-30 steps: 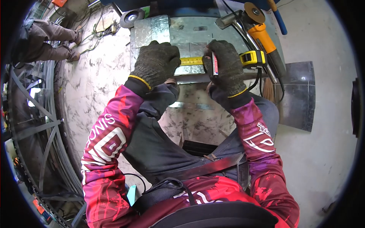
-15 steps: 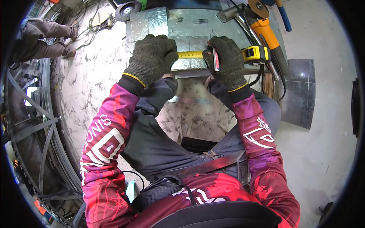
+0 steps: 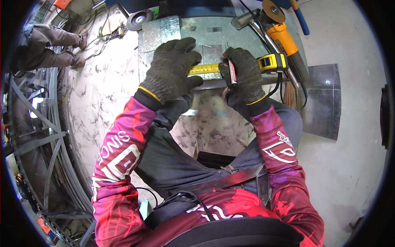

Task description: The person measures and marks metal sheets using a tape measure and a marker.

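Both my hands wear dark knit gloves. Fingers apart, my left hand [image 3: 172, 68] rests at the blade end of the yellow measuring tape [image 3: 204, 69], thumb below the blade. My right hand [image 3: 243, 74] is closed around a slim white and red marker [image 3: 232, 73], its fingers also at the blade. To the right of that hand sits the black and yellow tape case [image 3: 272, 61]. Beneath are grey metal plates [image 3: 212, 52] on the metal work surface [image 3: 197, 24]; the gloves hide part of them.
An orange angle grinder [image 3: 283, 39] with a brown disc lies at the surface's right end, beside a blue handle [image 3: 300, 18]. Dark sheets [image 3: 323, 101] lie on the floor at right. Metal bars [image 3: 51, 136] fill the left side. Another person's legs [image 3: 57, 47] show upper left.
My left hand has opened, its fingers spreading and its thumb dropping below the blade. The tape blade and case sit slightly lower at the left and further left at the case.
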`<state>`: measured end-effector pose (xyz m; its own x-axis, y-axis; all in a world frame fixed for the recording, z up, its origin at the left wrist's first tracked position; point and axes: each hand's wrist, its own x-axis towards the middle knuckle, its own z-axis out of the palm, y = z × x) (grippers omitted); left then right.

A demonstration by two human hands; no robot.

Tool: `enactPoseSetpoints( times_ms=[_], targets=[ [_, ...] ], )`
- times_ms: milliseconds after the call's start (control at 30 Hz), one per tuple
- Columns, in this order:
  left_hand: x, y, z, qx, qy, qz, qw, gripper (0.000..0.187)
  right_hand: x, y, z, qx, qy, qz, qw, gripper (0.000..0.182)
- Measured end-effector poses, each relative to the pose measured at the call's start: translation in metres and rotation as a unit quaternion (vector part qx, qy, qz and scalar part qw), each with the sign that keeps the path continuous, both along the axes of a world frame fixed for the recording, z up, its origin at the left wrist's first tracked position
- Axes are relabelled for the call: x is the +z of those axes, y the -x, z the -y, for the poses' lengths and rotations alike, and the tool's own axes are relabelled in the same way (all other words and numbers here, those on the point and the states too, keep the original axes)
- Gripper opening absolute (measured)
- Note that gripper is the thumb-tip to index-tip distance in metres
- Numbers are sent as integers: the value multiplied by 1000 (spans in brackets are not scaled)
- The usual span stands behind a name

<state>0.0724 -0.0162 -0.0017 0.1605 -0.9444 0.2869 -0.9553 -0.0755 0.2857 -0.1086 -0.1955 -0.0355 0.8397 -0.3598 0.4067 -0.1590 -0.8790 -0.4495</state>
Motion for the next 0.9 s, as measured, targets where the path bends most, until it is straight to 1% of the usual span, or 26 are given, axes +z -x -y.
enactPoseSetpoints(
  times_ms=[67,133,267,333,367,400,467,500,600,767,867,900],
  targets=[
    [-5,-3,3,-1,-15,-8,1000,51,-1,-1,0,-2,3,-4,1000,30],
    [-7,-1,7,31,-43,-13,999,50,-3,-2,2,-1,7,12,1000,30],
    [-6,-1,12,43,-51,-17,998,49,-6,-4,5,-3,3,22,1000,30],
    [-4,-4,11,34,-51,14,998,45,-9,-4,4,3,-14,31,999,32],
    [-4,-5,11,24,-22,-11,999,34,-7,-5,4,3,-16,32,999,32],
    [-3,-7,7,22,-27,-14,999,34,-5,-3,4,1,-18,31,999,32],
    [-1,-13,-2,33,-49,-84,995,24,-1,-3,4,0,-19,28,999,33],
    [-4,-15,-4,31,-27,-84,996,18,-2,-3,3,2,-9,28,1000,33],
    [-7,-19,-6,47,-69,-98,992,17,-10,0,2,-1,0,24,1000,34],
    [-10,-25,-3,39,-67,-114,990,16,-8,-1,3,-17,19,30,999,33],
    [-10,-28,-4,33,-69,-120,990,19,-7,0,2,-8,6,37,999,32],
    [-7,-32,-6,24,-78,-146,986,23,-6,1,2,-8,6,37,999,32]
  ],
)
